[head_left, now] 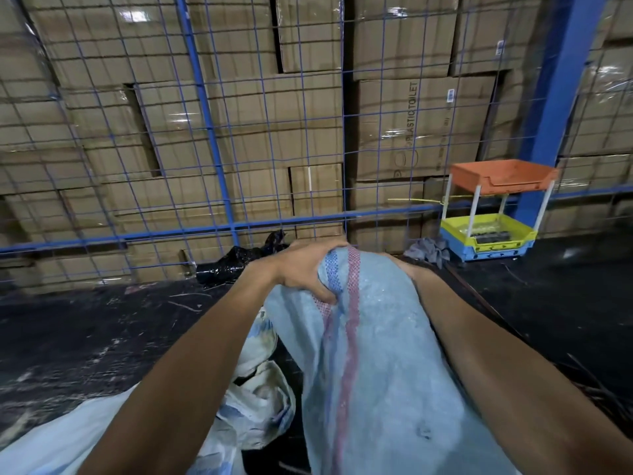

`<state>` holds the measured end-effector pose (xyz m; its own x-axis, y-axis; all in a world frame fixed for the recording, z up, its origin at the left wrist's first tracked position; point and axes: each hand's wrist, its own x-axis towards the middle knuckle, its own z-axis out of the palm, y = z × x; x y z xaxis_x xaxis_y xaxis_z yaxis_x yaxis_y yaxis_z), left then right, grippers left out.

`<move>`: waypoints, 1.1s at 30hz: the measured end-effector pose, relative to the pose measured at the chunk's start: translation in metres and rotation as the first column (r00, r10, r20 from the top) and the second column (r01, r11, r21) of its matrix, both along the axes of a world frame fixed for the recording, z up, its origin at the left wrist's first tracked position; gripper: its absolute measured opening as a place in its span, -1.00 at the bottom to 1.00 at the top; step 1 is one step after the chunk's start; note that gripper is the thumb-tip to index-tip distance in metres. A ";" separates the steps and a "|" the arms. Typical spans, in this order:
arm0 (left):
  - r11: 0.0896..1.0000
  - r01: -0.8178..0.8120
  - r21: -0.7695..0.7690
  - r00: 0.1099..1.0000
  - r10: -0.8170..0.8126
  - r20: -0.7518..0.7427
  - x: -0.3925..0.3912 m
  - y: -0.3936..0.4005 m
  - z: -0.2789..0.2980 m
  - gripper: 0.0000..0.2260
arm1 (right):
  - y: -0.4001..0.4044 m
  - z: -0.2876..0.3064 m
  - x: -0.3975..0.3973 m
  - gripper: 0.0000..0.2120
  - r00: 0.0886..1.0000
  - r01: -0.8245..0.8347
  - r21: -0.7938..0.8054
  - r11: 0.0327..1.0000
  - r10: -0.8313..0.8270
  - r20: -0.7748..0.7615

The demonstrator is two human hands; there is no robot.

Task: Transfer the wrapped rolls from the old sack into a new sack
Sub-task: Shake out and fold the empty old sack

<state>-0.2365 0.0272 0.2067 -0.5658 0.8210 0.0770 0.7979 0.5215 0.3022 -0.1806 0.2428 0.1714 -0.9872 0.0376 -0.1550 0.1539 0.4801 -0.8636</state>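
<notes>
A pale blue woven sack (376, 354) with red and blue stripes bulges upward in front of me, its raised end toward the fence. My left hand (305, 272) grips that raised end, fingers curled into the fabric. My right hand (399, 264) lies behind the sack's right side and is mostly hidden; only part of it and the forearm show. A second, crumpled pale sack (260, 402) lies lower left of the first. No wrapped rolls are visible.
A blue wire-mesh fence (219, 186) stands ahead with stacked cardboard boxes (260, 108) behind it. A black plastic bag (236, 262) lies at the fence foot. Right of it stand an orange-and-yellow tray rack (493, 210), a grey rag (428, 250) and a blue post (555, 108). The floor is dark.
</notes>
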 end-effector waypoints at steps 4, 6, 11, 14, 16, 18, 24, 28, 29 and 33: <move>0.996 -0.066 0.061 0.987 0.056 0.152 -0.010 -0.006 -0.007 -0.43 | 0.002 0.002 -0.006 -0.42 0.991 0.104 -0.209 0.972 -0.083 0.106; 0.992 -0.091 0.086 0.982 0.075 0.173 -0.011 -0.008 -0.007 -0.42 | 0.000 0.004 -0.010 -0.57 0.987 0.143 -0.207 0.968 -0.126 0.095; 0.986 -0.161 0.046 0.966 0.147 0.214 -0.011 -0.008 0.008 -0.49 | -0.004 0.008 -0.009 -0.43 0.977 0.202 -0.173 0.964 -0.185 0.109; 0.931 -0.365 0.031 0.923 0.357 0.142 -0.020 -0.018 0.004 -0.60 | -0.014 0.020 -0.009 -0.49 0.925 0.298 -0.008 0.955 -0.291 -0.244; 0.831 -0.554 0.053 0.829 0.545 0.128 -0.027 -0.028 -0.004 -0.55 | -0.022 0.030 -0.002 -0.68 0.801 0.302 -0.017 0.953 -0.264 -0.537; 0.727 -0.673 0.139 0.736 0.639 0.222 -0.035 -0.038 -0.010 -0.55 | -0.026 0.028 0.001 -0.69 0.812 0.234 0.076 0.969 -0.152 -0.564; 0.666 -0.694 0.272 0.593 0.316 0.741 -0.012 -0.054 -0.008 -0.79 | -0.019 -0.026 -0.004 -0.38 0.921 0.216 0.126 0.968 -0.159 -0.356; 0.696 -0.629 0.346 0.478 -0.004 0.878 0.003 -0.070 -0.023 -0.35 | -0.013 -0.027 0.006 -0.06 0.953 -0.071 -0.576 0.814 -0.115 -0.280; 0.700 -0.629 0.338 0.429 -0.051 0.902 0.005 -0.072 -0.030 -0.26 | -0.012 -0.027 0.008 -0.02 0.966 -0.095 -0.653 0.752 -0.089 -0.244; 0.690 -0.633 0.351 0.300 -0.199 0.933 0.019 -0.065 -0.041 -0.40 | -0.026 -0.024 0.017 -0.17 0.984 -0.167 -0.719 0.675 0.072 -0.161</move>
